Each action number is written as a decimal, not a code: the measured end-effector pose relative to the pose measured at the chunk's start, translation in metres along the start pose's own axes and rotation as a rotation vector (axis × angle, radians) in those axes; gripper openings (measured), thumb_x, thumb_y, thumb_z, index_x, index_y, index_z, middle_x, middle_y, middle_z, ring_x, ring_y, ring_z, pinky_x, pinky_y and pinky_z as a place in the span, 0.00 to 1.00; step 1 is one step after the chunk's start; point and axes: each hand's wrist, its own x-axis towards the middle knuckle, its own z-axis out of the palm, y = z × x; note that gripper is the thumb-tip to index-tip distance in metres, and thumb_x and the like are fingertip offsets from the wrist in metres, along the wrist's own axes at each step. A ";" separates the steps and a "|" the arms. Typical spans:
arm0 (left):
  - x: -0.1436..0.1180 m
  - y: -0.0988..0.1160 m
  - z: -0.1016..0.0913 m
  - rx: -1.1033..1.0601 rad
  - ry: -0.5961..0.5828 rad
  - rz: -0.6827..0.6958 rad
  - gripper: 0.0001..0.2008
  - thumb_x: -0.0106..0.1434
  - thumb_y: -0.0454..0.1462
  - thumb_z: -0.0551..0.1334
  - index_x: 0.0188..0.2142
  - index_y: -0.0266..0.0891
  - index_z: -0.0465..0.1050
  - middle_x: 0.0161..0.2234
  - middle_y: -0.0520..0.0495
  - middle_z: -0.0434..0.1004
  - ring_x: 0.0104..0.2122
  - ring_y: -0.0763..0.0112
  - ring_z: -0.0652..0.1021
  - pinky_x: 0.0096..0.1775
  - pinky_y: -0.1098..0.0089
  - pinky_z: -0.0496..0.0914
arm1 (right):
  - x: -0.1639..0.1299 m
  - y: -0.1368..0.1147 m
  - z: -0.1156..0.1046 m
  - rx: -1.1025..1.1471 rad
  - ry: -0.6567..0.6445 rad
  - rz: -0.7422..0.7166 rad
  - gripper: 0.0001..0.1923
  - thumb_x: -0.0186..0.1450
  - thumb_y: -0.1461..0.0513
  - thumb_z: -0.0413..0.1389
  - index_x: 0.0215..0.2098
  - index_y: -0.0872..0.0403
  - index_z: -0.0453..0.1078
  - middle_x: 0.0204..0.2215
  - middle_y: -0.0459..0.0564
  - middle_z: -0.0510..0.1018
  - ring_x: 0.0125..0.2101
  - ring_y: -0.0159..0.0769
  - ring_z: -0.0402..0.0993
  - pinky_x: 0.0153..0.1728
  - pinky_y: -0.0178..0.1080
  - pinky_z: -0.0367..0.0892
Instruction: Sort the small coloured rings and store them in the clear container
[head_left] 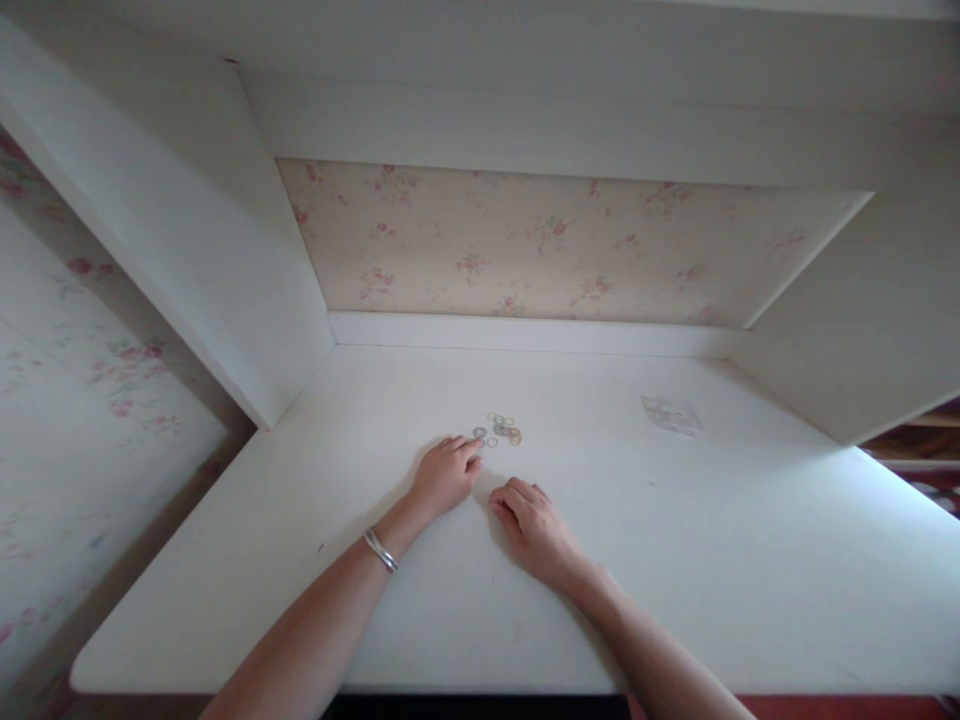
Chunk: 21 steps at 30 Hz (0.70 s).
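A small cluster of thin coloured rings, which look like little elastic bands, lies on the white desktop. Some are yellowish or greenish, others grey or brown. My left hand rests palm down at their near left side, index finger stretched out to a dark ring at the cluster's edge. Whether the fingertip presses on a ring is too small to tell. Closer to me and slightly right, my right hand lies on the desk with its fingers curled in, and nothing shows in it. A silver bangle circles my left wrist.
A clear plastic bag lies flat toward the right rear. White side panels and an overhead shelf enclose the desk. Behind it is floral wallpaper, with a low white ledge along the back edge.
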 end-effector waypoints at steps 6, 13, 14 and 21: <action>0.001 0.000 0.000 -0.073 0.011 -0.040 0.16 0.63 0.35 0.52 0.50 0.42 0.69 0.45 0.48 0.75 0.45 0.68 0.72 0.49 0.70 0.64 | 0.003 0.003 0.002 -0.010 0.025 -0.025 0.11 0.68 0.64 0.44 0.35 0.54 0.67 0.31 0.49 0.72 0.33 0.32 0.68 0.36 0.36 0.60; 0.001 0.000 -0.001 -0.103 0.013 -0.030 0.15 0.63 0.35 0.53 0.47 0.43 0.72 0.43 0.49 0.76 0.43 0.69 0.73 0.48 0.70 0.65 | 0.002 -0.001 0.002 -0.068 -0.062 -0.056 0.12 0.68 0.65 0.43 0.36 0.53 0.68 0.31 0.49 0.73 0.33 0.33 0.68 0.37 0.37 0.58; 0.000 0.000 -0.002 -0.102 0.011 -0.025 0.14 0.63 0.35 0.53 0.46 0.43 0.72 0.43 0.49 0.76 0.43 0.69 0.73 0.47 0.70 0.65 | 0.002 -0.001 0.002 -0.066 -0.062 -0.056 0.11 0.68 0.65 0.43 0.36 0.53 0.68 0.31 0.49 0.73 0.33 0.33 0.68 0.37 0.37 0.58; 0.000 0.004 -0.002 -0.088 0.011 -0.002 0.13 0.65 0.36 0.52 0.44 0.44 0.72 0.43 0.51 0.76 0.43 0.71 0.73 0.47 0.71 0.65 | 0.007 0.007 -0.004 0.124 0.082 0.085 0.11 0.68 0.63 0.43 0.35 0.53 0.67 0.31 0.48 0.72 0.32 0.32 0.68 0.35 0.34 0.60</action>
